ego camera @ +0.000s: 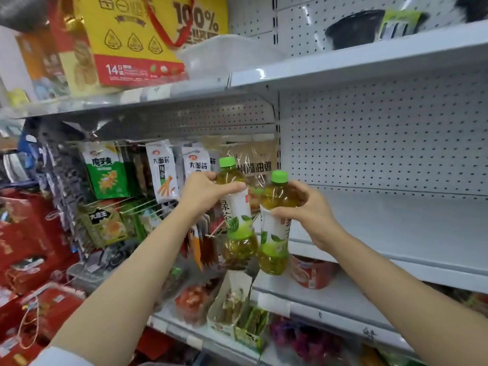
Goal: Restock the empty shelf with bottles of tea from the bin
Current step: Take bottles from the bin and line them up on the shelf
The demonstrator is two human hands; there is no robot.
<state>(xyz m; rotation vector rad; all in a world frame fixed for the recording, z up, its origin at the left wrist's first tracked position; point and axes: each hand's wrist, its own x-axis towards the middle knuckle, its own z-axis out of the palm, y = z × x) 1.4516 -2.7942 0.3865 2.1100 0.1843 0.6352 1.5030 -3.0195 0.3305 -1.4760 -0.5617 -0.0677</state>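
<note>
Two bare forearms reach up and forward from the lower corners of the view, converging toward the middle of the frame. The left hand (204,192) is raised a little higher, its wrist bent, fingers curled around the shoulder of a clear plastic green-tea bottle with a green screw cap and a white-and-green leaf label (235,215); the thumb lies across the front just above the label. The right hand (307,207) grips a second green-capped tea bottle of the same kind (274,225) from its right side, thumb pressed on the top of the label and fingers wrapped behind the neck. Both bottles are upright, held in the air side by side and nearly touching, the left one slightly higher and farther back. They hang in front of the front left edge of the bare white metal shelf with a pegboard back (396,228), not resting on it. A red round tub (313,273) sits on the shelf below. Hanging snack packets (161,170) fill the section to the left, and a yellow and red gift box with a red handle (137,40) stands on the upper shelf.
</note>
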